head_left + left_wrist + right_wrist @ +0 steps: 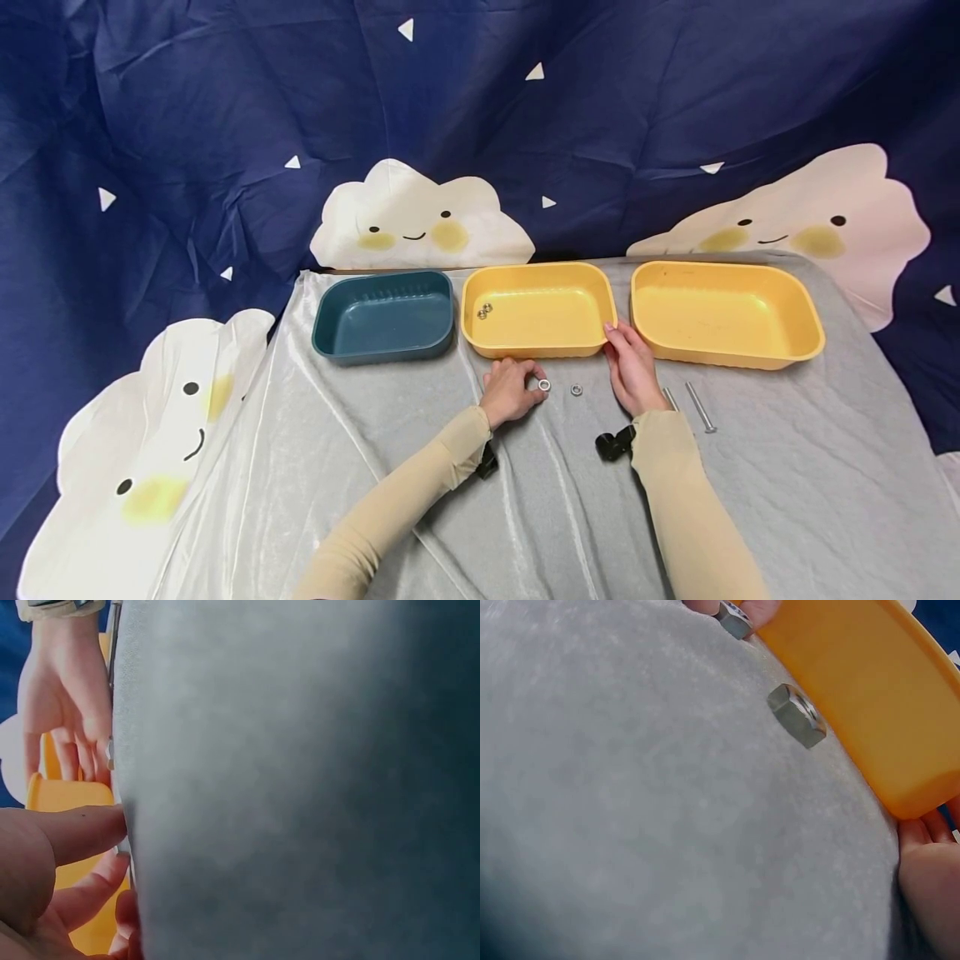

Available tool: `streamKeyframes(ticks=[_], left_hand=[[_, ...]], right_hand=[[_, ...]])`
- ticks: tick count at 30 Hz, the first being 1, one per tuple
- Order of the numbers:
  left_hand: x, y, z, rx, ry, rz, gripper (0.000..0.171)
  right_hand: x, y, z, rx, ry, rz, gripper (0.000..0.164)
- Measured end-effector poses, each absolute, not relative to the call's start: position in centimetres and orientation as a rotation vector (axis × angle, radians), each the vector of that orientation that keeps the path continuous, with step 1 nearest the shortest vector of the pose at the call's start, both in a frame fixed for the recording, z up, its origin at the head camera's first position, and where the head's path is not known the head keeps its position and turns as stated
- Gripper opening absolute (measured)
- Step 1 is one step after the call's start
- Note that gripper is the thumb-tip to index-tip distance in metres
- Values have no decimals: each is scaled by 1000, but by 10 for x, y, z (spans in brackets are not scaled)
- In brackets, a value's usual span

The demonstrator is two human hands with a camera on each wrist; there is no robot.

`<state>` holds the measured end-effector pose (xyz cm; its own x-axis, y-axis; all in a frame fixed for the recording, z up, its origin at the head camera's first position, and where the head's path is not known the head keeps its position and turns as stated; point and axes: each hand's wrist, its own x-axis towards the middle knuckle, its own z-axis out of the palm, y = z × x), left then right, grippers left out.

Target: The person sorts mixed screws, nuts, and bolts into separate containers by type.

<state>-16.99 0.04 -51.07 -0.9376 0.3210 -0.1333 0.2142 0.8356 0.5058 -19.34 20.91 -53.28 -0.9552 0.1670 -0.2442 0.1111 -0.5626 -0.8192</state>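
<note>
Grey cloth (570, 508) covers the bench, and both beige sleeves reach across it from the near edge. On it, the left hand (510, 390) rests with fingers curled, its fingertips pinching a small steel nut (543, 385). A second nut (577, 389) lies loose on the cloth just beside the first, between the two hands; the right wrist view shows it as a hexagon (798, 715) lying close to the wall of the middle yellow tray (870, 697). The right hand (632, 367) is relaxed, fingers straight, fingertips touching the near right corner of that tray (537, 340). Two more nuts (484, 311) sit inside the tray at its left end. Two long bolts (701, 407) lie on the cloth just right of the right wrist. A dark teal tray (384, 343) and another yellow tray (726, 354) flank the middle one toward the far edge.
</note>
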Motion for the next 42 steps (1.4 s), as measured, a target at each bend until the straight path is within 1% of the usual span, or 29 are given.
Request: streamKeyframes(ticks=[6,17,28,42], left_hand=[[-169,1,-509,396,2803,722,17],[-167,1,-509,369,2809,761,15],[-167,-2,-508,406,2793,779,12],[-162,-5,-505,479,2757,807,14]], right_hand=[[-193,209,-532,-483,-1454,2710,57],[-192,208,-531,-470,-1449,2709,52],[-193,209,-532,-463,-1466,2712,56],[-193,209,-531,-452,-1463,2716,47]])
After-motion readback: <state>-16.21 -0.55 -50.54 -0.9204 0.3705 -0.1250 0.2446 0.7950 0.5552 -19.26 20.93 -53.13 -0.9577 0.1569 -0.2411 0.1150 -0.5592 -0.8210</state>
